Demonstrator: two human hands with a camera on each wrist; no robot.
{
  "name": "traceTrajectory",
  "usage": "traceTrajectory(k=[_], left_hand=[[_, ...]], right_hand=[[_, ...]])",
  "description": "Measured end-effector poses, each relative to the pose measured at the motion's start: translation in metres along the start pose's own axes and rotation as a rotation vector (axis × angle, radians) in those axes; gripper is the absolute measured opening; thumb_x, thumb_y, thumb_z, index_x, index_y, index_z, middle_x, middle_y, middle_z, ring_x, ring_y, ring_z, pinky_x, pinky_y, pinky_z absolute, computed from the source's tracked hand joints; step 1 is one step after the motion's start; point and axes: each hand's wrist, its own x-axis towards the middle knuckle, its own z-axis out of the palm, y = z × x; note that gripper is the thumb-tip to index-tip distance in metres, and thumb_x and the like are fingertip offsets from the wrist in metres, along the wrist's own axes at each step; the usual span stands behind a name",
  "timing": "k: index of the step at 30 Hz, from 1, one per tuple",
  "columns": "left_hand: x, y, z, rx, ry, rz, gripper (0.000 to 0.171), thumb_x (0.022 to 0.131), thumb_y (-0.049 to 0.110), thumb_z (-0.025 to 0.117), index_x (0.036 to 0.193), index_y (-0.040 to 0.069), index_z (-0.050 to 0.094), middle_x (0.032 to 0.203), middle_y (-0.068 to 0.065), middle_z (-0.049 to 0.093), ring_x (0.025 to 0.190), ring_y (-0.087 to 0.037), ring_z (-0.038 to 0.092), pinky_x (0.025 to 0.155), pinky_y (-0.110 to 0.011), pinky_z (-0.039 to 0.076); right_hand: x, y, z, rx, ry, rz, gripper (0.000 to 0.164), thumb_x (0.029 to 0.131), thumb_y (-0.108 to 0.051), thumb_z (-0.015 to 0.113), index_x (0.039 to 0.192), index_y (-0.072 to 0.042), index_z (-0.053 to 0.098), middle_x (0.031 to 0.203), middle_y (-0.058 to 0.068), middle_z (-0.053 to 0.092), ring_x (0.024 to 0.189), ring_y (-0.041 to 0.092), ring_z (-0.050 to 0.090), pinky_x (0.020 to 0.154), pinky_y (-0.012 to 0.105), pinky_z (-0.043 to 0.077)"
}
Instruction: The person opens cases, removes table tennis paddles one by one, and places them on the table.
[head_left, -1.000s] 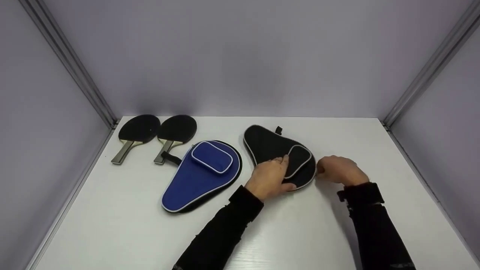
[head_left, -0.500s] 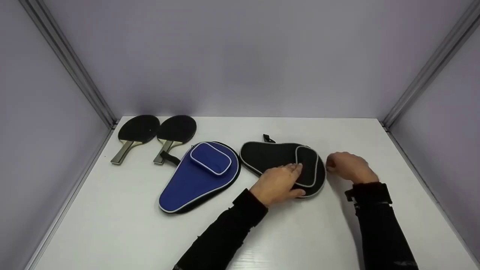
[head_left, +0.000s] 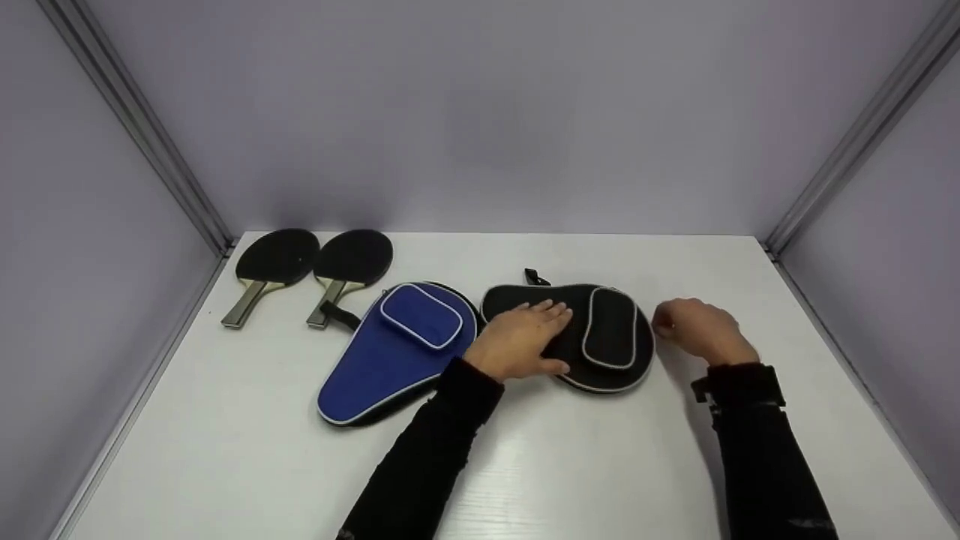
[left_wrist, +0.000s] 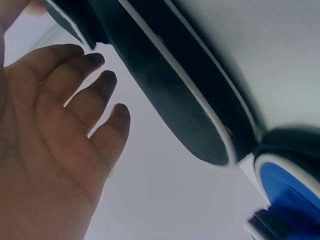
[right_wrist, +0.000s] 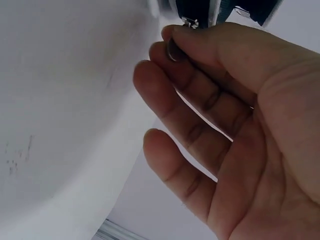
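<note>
A black table tennis paddle case with pale piping and a front pocket lies on the white table, its broad end to the right. My left hand is over its narrower part, fingers straight and slightly spread. In the left wrist view the palm and fingertips show apart from the case. At the broad end, my right hand pinches a small dark zipper pull between thumb and index finger. The metal zipper slider shows just beyond the fingertips, at the case's edge. The other right fingers are loosely bent.
A blue paddle case with white piping lies to the left, touching or nearly touching the black one. Two black table tennis paddles rest at the back left. Grey walls stand behind and on both sides.
The black case has turned so its narrow end points left, and has shifted slightly right. My left hand has moved left off the pocket. My right hand has shifted a little right.
</note>
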Motion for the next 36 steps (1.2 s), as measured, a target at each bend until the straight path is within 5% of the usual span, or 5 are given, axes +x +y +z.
traceTrajectory(k=[7,17,29,33,36], left_hand=[[0.003,-0.015,0.016,0.004,0.012,-0.095,0.098,0.111,0.064,0.075,0.186,0.014,0.036,0.196,-0.003,0.032,0.184,-0.025,0.029,0.15,-0.052,0.032],[0.0,-0.004,0.017,-0.013,0.066,-0.144,0.096,0.109,0.057,0.082,0.182,0.009,0.043,0.194,-0.009,0.036,0.182,-0.029,0.035,0.144,-0.054,0.044],[0.006,0.0,0.02,-0.109,0.112,-0.183,0.1,0.104,0.054,0.086,0.181,0.005,0.044,0.191,-0.014,0.04,0.181,-0.033,0.036,0.144,-0.061,0.042],[0.014,0.0,0.023,-0.145,0.128,-0.206,0.102,0.103,0.054,0.088,0.18,0.003,0.045,0.19,-0.016,0.042,0.181,-0.035,0.038,0.142,-0.065,0.044],[0.032,-0.008,0.042,-0.153,0.161,-0.222,0.105,0.101,0.058,0.089,0.179,0.002,0.047,0.189,-0.017,0.044,0.18,-0.037,0.039,0.14,-0.067,0.045]], right_hand=[[0.003,0.002,0.004,-0.006,0.112,0.008,0.016,0.108,-0.01,0.073,0.115,-0.003,0.086,0.112,0.021,0.086,0.1,0.041,0.081,0.084,0.067,0.067],[0.004,0.005,0.006,0.008,0.075,0.023,0.012,0.112,-0.012,0.074,0.116,-0.004,0.083,0.119,0.023,0.085,0.108,0.044,0.081,0.089,0.069,0.067],[0.002,0.006,0.004,0.021,0.089,0.019,0.012,0.111,-0.008,0.069,0.108,-0.006,0.081,0.105,0.017,0.081,0.089,0.032,0.071,0.075,0.052,0.061],[0.002,0.008,0.003,0.03,0.073,0.034,0.014,0.108,-0.007,0.066,0.106,-0.007,0.079,0.097,0.012,0.076,0.083,0.027,0.063,0.069,0.042,0.053],[0.003,0.009,0.002,0.033,0.053,0.042,0.013,0.107,-0.007,0.065,0.105,-0.007,0.078,0.096,0.011,0.076,0.083,0.027,0.062,0.07,0.041,0.052]])
